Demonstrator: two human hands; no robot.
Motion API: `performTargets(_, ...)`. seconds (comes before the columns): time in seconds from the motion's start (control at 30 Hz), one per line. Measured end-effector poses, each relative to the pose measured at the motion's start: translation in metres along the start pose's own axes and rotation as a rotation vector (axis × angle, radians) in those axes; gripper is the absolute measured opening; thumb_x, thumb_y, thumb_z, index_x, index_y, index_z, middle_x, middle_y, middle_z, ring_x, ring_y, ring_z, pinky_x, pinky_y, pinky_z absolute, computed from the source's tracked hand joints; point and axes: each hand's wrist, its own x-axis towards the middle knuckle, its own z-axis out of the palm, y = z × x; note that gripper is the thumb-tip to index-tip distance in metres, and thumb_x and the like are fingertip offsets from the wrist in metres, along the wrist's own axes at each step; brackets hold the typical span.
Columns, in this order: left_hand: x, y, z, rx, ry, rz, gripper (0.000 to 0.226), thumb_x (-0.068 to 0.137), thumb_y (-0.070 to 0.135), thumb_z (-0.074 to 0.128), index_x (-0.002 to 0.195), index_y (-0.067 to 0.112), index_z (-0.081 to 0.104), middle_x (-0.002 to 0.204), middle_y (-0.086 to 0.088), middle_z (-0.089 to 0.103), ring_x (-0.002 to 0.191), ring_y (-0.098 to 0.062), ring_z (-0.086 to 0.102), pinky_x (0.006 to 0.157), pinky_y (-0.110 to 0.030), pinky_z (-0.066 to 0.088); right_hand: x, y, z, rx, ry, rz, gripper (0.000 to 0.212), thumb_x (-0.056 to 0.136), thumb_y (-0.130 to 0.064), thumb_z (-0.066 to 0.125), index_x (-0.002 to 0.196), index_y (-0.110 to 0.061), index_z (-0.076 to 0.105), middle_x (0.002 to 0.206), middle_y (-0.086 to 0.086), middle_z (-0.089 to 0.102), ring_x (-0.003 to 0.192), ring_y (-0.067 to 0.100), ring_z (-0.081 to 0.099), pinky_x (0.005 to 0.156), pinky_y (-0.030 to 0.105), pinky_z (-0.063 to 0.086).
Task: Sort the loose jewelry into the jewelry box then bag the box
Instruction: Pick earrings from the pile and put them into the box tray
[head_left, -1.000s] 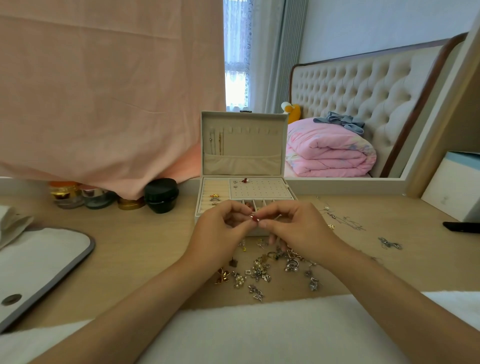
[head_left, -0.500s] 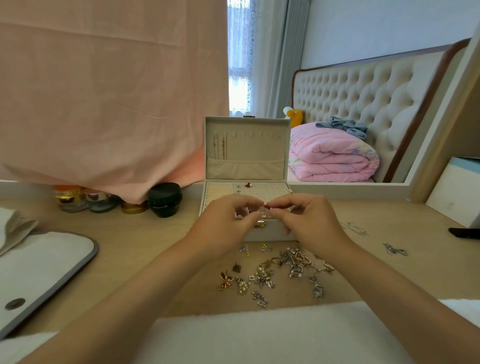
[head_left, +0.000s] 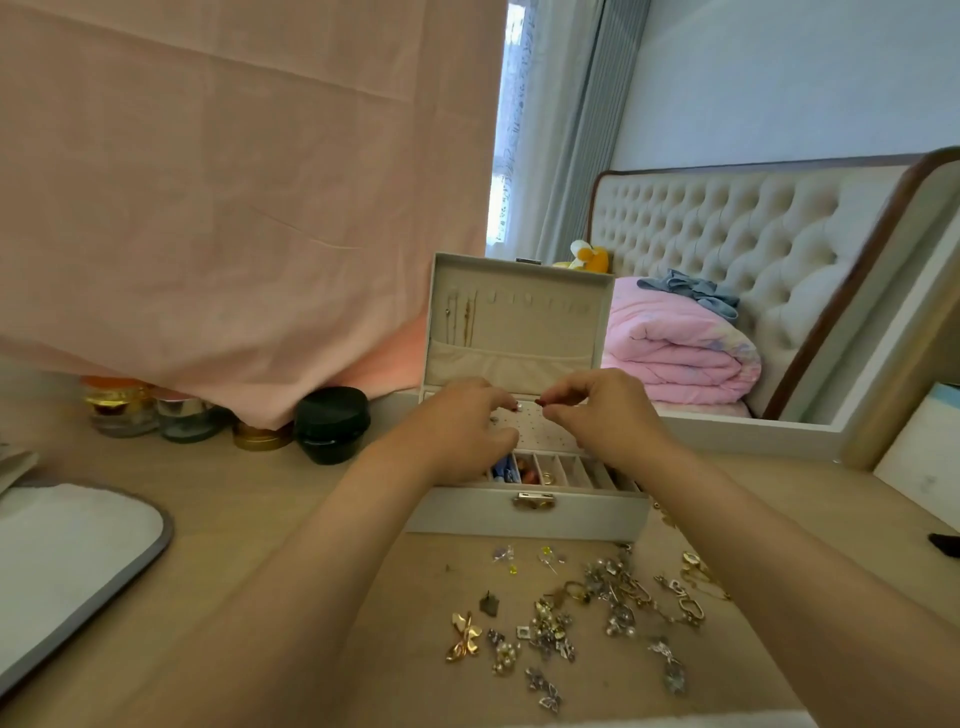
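The grey jewelry box stands open in the middle of the table with its lid upright. Thin chains hang inside the lid. Both hands hover over its perforated earring panel. My right hand pinches a small red stud between thumb and forefinger. My left hand is curled beside it, fingertips close to the panel; I cannot make out whether it holds anything. Loose jewelry lies scattered on the table in front of the box, among it a gold bow brooch.
A white bag with a grey rim lies at the left. Glass jars and a black jar stand at the back left under a hanging pink cloth. A mirror stands behind the box, a white box at the right edge.
Both hands moved away from me, from just before the box to above its earring panel, and drew slightly apart. The red stud stays in my right fingers.
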Motion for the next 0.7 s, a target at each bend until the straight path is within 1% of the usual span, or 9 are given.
performTargets(0.07, 0.004, -0.005, 0.002, 0.011, -0.032, -0.001, 0.053, 0.093, 0.042, 0.059, 0.144, 0.029, 0.050, 0.145, 0.005, 0.046, 0.132, -0.015, 0.044, 0.108, -0.036, 0.040, 0.008, 0.003, 0.005, -0.065, 0.000, -0.004, 0.009, 0.088, -0.023, 0.075, 0.093, -0.031, 0.078, 0.088, -0.017, 0.069, 0.080, -0.001, 0.060, 0.077, 0.023, 0.049)
performTargets(0.17, 0.008, -0.011, 0.004, 0.037, -0.059, -0.016, 0.059, 0.092, 0.048, 0.057, 0.147, 0.027, 0.047, 0.148, 0.004, 0.044, 0.135, -0.017, 0.041, 0.109, -0.037, 0.039, 0.018, 0.008, 0.011, -0.125, 0.002, 0.002, 0.010, 0.088, -0.024, 0.073, 0.094, -0.031, 0.078, 0.089, -0.016, 0.068, 0.085, 0.000, 0.059, 0.075, 0.022, 0.045)
performTargets(0.27, 0.010, -0.014, 0.007, 0.087, -0.102, 0.006, 0.058, 0.093, 0.049, 0.055, 0.145, 0.023, 0.050, 0.149, 0.001, 0.045, 0.137, -0.018, 0.039, 0.111, -0.037, 0.037, 0.025, 0.013, 0.017, -0.152, -0.019, 0.011, 0.010, 0.088, -0.025, 0.073, 0.094, -0.032, 0.077, 0.094, -0.014, 0.071, 0.092, 0.004, 0.062, 0.080, 0.024, 0.049)
performTargets(0.4, 0.012, -0.016, 0.010, 0.112, -0.095, 0.020, 0.055, 0.094, 0.051, 0.054, 0.140, 0.021, 0.056, 0.146, 0.000, 0.047, 0.135, -0.018, 0.038, 0.110, -0.038, 0.038, 0.027, 0.012, 0.022, -0.270, -0.025, -0.045, 0.010, 0.089, -0.027, 0.072, 0.095, -0.032, 0.078, 0.100, -0.013, 0.073, 0.097, 0.009, 0.064, 0.087, 0.032, 0.053)
performTargets(0.47, 0.012, -0.017, 0.012, 0.116, -0.092, 0.018, 0.057, 0.094, 0.053, 0.054, 0.142, 0.023, 0.054, 0.147, 0.001, 0.046, 0.136, -0.018, 0.038, 0.110, -0.038, 0.038, 0.027, 0.010, 0.021, -0.369, -0.014, -0.104, 0.012, 0.090, -0.028, 0.069, 0.098, -0.032, 0.077, 0.102, -0.012, 0.073, 0.098, 0.011, 0.064, 0.087, 0.034, 0.054)
performTargets(0.53, 0.012, -0.018, 0.013, 0.117, -0.090, 0.014, 0.059, 0.094, 0.055, 0.053, 0.145, 0.024, 0.051, 0.148, 0.002, 0.044, 0.137, -0.018, 0.036, 0.110, -0.037, 0.037, 0.026, 0.007, 0.020, -0.443, -0.024, -0.149, 0.013, 0.091, -0.028, 0.067, 0.099, -0.031, 0.077, 0.103, -0.011, 0.073, 0.098, 0.012, 0.064, 0.085, 0.033, 0.053)
performTargets(0.7, 0.012, -0.017, 0.013, 0.118, -0.084, -0.001, 0.063, 0.093, 0.056, 0.054, 0.147, 0.025, 0.046, 0.149, 0.001, 0.043, 0.138, -0.020, 0.035, 0.110, -0.039, 0.036, 0.028, 0.000, 0.017, -0.477, -0.151, -0.131, 0.019, 0.095, -0.025, 0.061, 0.103, -0.030, 0.077, 0.106, -0.012, 0.071, 0.100, 0.012, 0.063, 0.081, 0.030, 0.051)
